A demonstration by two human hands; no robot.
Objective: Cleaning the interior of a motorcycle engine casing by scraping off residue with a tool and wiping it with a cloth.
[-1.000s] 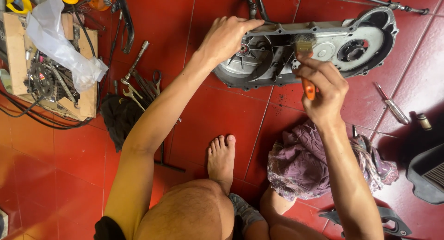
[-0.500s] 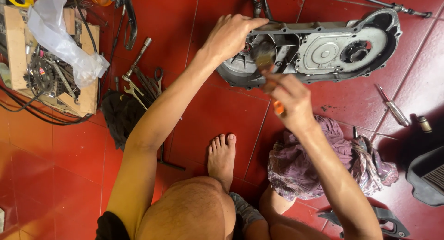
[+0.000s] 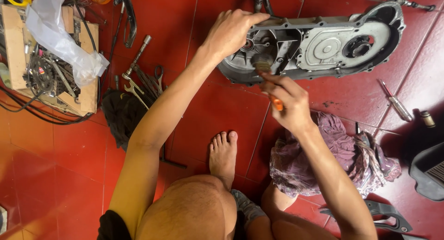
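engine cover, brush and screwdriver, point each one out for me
engine cover point(image 3: 328, 46), head view, on its flat round plate
brush point(image 3: 262, 63), head view, on the bristle head
screwdriver point(image 3: 397, 103), head view, on its handle

There is one view, from a camera worn on the person's head. It looks almost straight down along the arms and bent knees to the red tile floor point(image 3: 55, 175). It sits close: the thigh fills the lower middle of the frame, and the left hand point(image 3: 231, 32) and right hand point(image 3: 286, 101) reach toward the upper middle. The metal engine cover point(image 3: 333, 41) lies along the upper right, the wooden box point(image 3: 88, 94) in the upper left corner. No second view shares the scene.
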